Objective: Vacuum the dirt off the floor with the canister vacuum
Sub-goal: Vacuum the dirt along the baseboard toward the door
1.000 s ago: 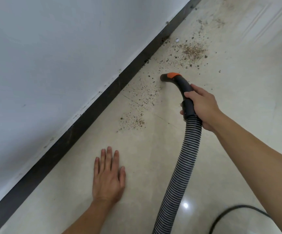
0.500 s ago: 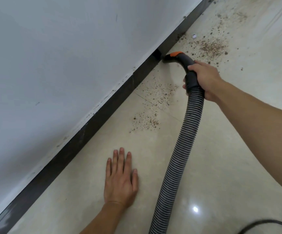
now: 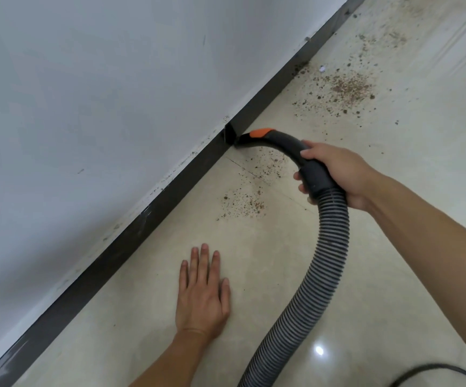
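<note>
My right hand (image 3: 337,174) grips the black vacuum handle (image 3: 290,148), whose orange-tipped nozzle end (image 3: 257,134) touches the dark baseboard (image 3: 148,216) at the floor joint. A ribbed grey hose (image 3: 310,283) curves from the handle down to the bottom edge. Brown dirt lies in a small patch (image 3: 243,203) just below the nozzle, scattered specks (image 3: 268,166) under the handle, and a larger patch (image 3: 346,89) farther along the wall. My left hand (image 3: 202,291) rests flat on the beige tile floor, fingers straight, near the baseboard.
A white wall (image 3: 86,107) fills the left side above the baseboard. A black cord (image 3: 435,371) lies on the floor at the bottom right. More dirt (image 3: 388,37) is spread near the top right. A small white scrap (image 3: 322,69) sits by the far patch.
The nozzle swept from the open floor to the baseboard, then back along it toward me. The specks under the handle have thinned. My left hand stays flat on the floor.
</note>
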Tool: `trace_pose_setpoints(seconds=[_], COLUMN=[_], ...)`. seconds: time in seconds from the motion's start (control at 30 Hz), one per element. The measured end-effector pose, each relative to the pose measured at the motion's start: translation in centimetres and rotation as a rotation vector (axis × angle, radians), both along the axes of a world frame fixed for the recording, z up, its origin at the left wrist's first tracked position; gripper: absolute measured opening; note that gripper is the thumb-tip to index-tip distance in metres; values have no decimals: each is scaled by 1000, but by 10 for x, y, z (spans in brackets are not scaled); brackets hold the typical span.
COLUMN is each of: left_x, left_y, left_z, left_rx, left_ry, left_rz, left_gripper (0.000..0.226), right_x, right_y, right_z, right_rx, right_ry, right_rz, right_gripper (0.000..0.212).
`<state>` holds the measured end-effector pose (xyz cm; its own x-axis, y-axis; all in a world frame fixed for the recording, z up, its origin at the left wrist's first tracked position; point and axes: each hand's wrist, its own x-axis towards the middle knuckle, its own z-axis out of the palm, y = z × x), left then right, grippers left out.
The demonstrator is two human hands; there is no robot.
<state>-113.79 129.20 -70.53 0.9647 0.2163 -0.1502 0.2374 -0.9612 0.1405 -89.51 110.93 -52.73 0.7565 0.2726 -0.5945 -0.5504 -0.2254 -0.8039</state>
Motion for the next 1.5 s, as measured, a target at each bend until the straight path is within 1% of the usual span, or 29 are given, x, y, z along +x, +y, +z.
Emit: trace_pose_setpoints(seconds=[0.1, 0.2, 0.33, 0.47, 0.53, 0.7, 0.77, 0.83, 0.9, 0.97, 1.03, 1.13, 1.23, 1.5], left_x=[-1, -2, -1, 0, -1, -2, -1, -2, -2, -1, -1, -2, -2, -1], left_y=[0, 0, 0, 0, 0, 1, 1, 1, 1, 1, 0, 1, 0, 0], left_z=[0, -1, -2, -2, -3, -1, -2, -2, -2, -2, -3, -3, -2, -1], left_rx=[2, 1, -1, -2, 1, 19, 19, 14, 3, -5, -5, 1, 19, 27], left_ry=[-9, -12, -25, -32, -33, -30, -25, -28, -36, -40, -39, -34, -29, -11], left_rz=[-3, -8, -9, -7, -8, -13, -14, -14, -11, -11, -9, -6, -4, 0], left_gripper=[61, 61, 61, 61, 61, 60, 60, 61, 60, 60, 60, 61, 61, 61], right_x=[-20, -27, -2, 29, 31, 0, -9, -9, -2, 5, 7, -3, -20, -43], right_y=[4, 6, -8, -29, -31, -37, -42, -49, -60, -72, -79, -79, -79, -89], right_z=[2, 6, 10, 18, 21, 25, 31, 36, 40, 44, 46, 44, 44, 51], right_rx=[9, -29, -131, -164, -160, -167, -169, -198, -243, -258, -265, -262, -228, -275], right_ry=[27, 2, -98, -100, -76, -15, -4, -27, -63, -75, -71, -49, 11, 18], right_rz=[76, 72, -95, -245, -211, 21, 61, 37, -36, -109, -132, -42, 69, 118], right_gripper=[40, 40, 43, 42, 39, 38, 36, 34, 34, 36, 39, 34, 28, 30])
